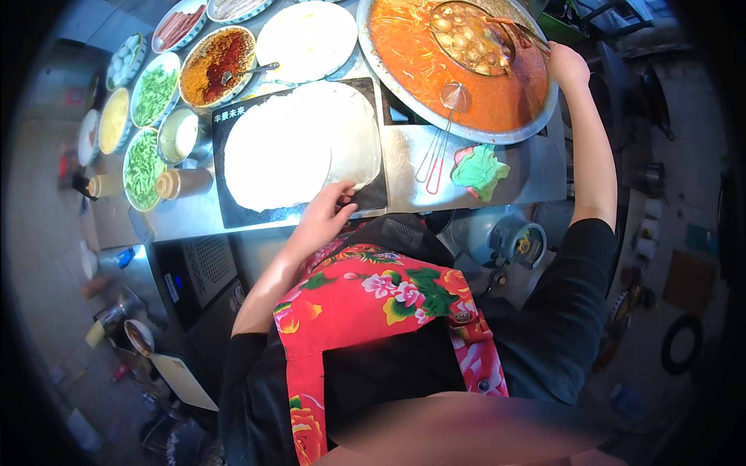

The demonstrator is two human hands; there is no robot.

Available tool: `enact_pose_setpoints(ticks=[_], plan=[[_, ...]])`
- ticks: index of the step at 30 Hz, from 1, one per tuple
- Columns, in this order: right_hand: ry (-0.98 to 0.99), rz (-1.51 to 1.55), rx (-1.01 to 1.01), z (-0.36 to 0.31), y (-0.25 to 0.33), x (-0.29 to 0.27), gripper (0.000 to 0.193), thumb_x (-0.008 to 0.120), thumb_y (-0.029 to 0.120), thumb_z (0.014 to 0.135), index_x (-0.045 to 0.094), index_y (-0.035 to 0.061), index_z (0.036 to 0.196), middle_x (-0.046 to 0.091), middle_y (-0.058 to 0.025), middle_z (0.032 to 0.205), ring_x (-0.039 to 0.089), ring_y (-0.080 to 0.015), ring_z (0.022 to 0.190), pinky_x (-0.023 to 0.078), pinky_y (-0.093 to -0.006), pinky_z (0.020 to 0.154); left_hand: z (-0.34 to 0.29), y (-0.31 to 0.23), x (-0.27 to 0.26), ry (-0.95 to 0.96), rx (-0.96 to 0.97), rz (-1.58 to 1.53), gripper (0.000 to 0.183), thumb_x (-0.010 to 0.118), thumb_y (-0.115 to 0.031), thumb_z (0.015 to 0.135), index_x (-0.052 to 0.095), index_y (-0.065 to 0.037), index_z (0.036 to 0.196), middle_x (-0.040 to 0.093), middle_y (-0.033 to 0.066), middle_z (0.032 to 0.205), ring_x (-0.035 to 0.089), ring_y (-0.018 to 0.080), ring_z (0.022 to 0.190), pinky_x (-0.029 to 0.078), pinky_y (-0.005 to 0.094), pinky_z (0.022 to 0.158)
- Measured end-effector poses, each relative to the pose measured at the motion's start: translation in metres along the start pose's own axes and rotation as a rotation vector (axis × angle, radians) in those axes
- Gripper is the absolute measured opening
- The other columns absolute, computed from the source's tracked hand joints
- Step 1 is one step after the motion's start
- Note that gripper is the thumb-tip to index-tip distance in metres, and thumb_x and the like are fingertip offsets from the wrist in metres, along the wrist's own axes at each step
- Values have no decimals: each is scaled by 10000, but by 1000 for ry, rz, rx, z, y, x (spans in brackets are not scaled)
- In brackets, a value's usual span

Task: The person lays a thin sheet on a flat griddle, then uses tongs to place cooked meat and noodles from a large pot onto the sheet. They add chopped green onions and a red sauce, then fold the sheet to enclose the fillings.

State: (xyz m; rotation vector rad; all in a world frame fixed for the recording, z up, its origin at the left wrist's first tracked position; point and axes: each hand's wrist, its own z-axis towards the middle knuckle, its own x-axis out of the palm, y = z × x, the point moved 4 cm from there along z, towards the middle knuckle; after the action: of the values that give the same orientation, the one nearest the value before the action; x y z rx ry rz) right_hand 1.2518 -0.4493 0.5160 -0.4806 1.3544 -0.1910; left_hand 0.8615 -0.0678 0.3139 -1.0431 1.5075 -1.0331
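Head view: both hands at the tabletop (536,182).
Left hand (328,210): fingers bent at the near edge of the pale sheet (356,147); cannot tell whether gripping.
Pale sheet: flat on the black board (235,211).
Right hand (569,66): closed around tongs (531,35) over the basin (497,138).

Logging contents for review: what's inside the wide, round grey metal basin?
The basin holds orange broth with thin strands, plus rounded brown pieces within a dark ring. A wire-mesh skimmer and the slender dark utensil in the right hand overlap it. Anything beneath the broth's surface is hidden.
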Motion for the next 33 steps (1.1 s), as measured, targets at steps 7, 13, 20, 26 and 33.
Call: enact_pose_setpoints(ticks=[7, 13, 20, 26, 33], plan=[[118, -50, -61, -22, 42, 6, 287, 516, 68, 899, 660, 91, 1147, 711, -186, 1075, 686, -373, 1011, 556, -488, 848, -60, 23, -29, -172, -121, -61, 342, 637, -67, 943, 576, -12, 1275, 622, 89, 1081, 632, 174, 950, 528, 302, 841], [17, 24, -226, -73, 86, -59, 325, 533, 133, 932, 628, 97, 1241, 708, -210, 973, 693, -387, 918, 558, -503, 781, -94, 42, -50, -279, -42, 33, 308, 640, -112, 936, 599, -16, 1225, 649, 109, 1001, 645, 223, 891, 521, 327, 808], [231, 377, -756, -129, 241, -105, 435, 749, 148, 830, 639, 9, 1228, 702, -195, 990, 681, -343, 953, 524, -423, 844, -123, 75, -68, -304, 0, 59, 308, 626, -177, 944, 607, -14, 1205, 658, 103, 943, 651, 241, 896, 518, 356, 824], [927, 545, -811, -166, 406, -110, 381, 704, 85, 893, 619, 8, 1256, 632, -8, 827, 584, -90, 625, 490, -252, 565, -181, 80, -85, -291, 60, 42, 291, 542, -138, 947, 589, 22, 1185, 639, 102, 898, 636, 259, 880, 511, 364, 811], [784, 750, -659, -125, 389, -127, 513, 692, 182, 920, 539, 59, 1395, 634, -22, 950, 517, -64, 618, 431, -201, 547, -264, 105, -92, -580, -43, -18, 243, 585, -165, 975, 620, -15, 1163, 649, 103, 922, 637, 224, 860, 511, 343, 787]])
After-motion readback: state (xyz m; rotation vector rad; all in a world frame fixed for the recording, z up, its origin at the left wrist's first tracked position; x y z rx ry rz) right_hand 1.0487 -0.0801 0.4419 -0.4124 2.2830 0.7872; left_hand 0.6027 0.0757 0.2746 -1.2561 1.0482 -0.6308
